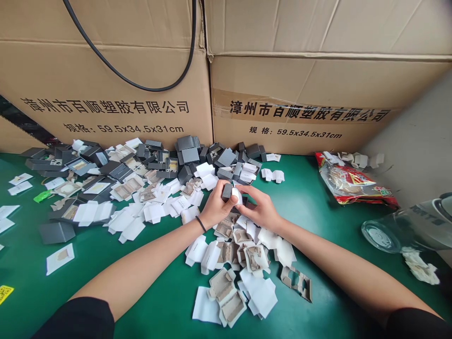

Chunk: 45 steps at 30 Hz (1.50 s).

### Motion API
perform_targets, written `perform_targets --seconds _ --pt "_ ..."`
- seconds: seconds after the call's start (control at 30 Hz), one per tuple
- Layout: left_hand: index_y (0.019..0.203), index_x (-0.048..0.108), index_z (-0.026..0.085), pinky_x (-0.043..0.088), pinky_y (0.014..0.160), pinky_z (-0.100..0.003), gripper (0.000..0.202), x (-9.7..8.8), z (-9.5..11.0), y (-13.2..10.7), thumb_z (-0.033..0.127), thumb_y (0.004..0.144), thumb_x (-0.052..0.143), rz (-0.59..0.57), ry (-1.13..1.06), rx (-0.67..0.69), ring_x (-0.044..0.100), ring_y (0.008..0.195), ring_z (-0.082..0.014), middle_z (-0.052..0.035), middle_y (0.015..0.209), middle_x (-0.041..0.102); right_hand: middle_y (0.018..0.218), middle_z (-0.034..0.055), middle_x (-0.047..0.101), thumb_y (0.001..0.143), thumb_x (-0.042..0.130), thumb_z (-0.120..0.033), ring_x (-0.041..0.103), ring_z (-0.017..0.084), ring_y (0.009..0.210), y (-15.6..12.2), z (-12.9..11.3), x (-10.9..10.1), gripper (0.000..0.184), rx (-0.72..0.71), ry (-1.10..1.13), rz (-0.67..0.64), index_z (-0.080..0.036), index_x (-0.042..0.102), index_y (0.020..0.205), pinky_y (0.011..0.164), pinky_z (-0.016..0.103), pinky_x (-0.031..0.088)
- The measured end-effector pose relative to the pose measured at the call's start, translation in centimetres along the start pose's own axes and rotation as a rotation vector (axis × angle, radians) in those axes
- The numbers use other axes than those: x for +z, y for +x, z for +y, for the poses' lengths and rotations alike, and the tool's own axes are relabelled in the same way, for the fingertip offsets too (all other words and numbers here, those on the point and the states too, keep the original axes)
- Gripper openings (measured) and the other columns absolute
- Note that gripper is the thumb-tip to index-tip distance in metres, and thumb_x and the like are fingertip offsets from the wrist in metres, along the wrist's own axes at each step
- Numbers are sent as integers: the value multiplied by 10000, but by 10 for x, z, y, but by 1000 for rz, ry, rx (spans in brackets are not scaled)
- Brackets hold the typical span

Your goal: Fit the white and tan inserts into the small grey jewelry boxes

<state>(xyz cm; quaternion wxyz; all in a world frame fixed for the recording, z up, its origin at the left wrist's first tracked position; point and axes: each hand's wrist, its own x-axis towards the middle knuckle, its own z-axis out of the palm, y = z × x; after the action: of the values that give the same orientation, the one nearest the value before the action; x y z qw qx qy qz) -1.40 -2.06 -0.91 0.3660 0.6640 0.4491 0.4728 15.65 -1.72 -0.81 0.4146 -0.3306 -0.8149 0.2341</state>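
My left hand is closed around a small dark grey box in the middle of the view. From the right, my right hand pinches a white piece at the side of that box; whether it is paper or card I cannot tell. Below both hands lies a heap of torn white and grey-brown card inserts. Just beyond them is a pile of dark grey boxes, mixed with folded white papers.
Two large cardboard cartons stand along the back of the green table, with a black cable hanging in front. On the right are a red snack bag, a clear jar lying sideways and a crumpled tissue.
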Motion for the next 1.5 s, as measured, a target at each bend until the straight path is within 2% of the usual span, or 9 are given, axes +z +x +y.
perform_targets --seconds 0.17,0.4,0.6,0.8,0.87,0.97,1.2,1.37,1.5 --pt "923 438 193 378 680 -275 575 -1 1 0 724 702 441 37 79 62 478 728 -162 -33 850 507 1019 65 631 805 560 -326 588 203 941 0 2 0 374 -15 -22 -13 -240 524 1167 825 348 493" --pt "932 427 187 376 701 -286 594 -2 1 0 736 709 407 49 127 58 467 721 -163 -24 823 481 1061 68 605 805 554 -293 554 217 985 0 3 2 401 -55 -49 -69 -259 501 1201 850 380 474" --pt "942 421 186 385 733 -300 560 -1 1 -1 709 744 391 77 161 62 489 771 -181 -44 860 494 984 59 612 783 582 -266 545 217 937 1 5 4 402 -27 -89 -64 -244 517 1179 832 376 473" --pt "946 417 185 402 771 -321 518 0 0 -1 674 778 381 86 225 47 509 835 -198 -60 892 509 1073 62 615 768 604 -259 557 211 981 0 7 4 445 53 -74 -116 -225 490 1196 852 360 467" --pt "944 419 185 408 775 -329 517 0 0 -1 673 778 380 91 237 38 515 848 -202 -66 898 519 1061 61 623 757 613 -253 564 214 968 -1 7 5 415 83 -91 -116 -221 505 1157 839 361 470" --pt "941 424 181 417 773 -330 510 0 -1 -1 664 784 383 108 254 33 524 856 -203 -70 900 530 992 58 638 763 609 -260 574 215 902 -2 6 6 269 93 -151 -110 -216 552 1022 790 362 472" --pt "933 430 179 425 740 -308 434 1 -3 1 595 811 416 116 261 31 532 797 -178 -50 853 534 1058 50 661 821 568 -263 569 204 914 -3 5 7 88 -60 -262 -110 -219 592 894 788 352 434" --pt "932 430 179 428 737 -301 382 0 -3 1 545 821 437 115 257 23 533 788 -173 -47 853 535 1099 30 654 851 537 -271 552 202 938 -4 5 8 102 -131 -365 -118 -222 624 871 777 348 423" --pt "939 431 182 430 730 -297 362 0 -2 1 527 831 431 132 247 17 536 785 -171 -44 854 540 1086 51 646 864 523 -284 530 216 960 -5 3 7 134 -192 -462 -80 -214 637 853 771 364 433"
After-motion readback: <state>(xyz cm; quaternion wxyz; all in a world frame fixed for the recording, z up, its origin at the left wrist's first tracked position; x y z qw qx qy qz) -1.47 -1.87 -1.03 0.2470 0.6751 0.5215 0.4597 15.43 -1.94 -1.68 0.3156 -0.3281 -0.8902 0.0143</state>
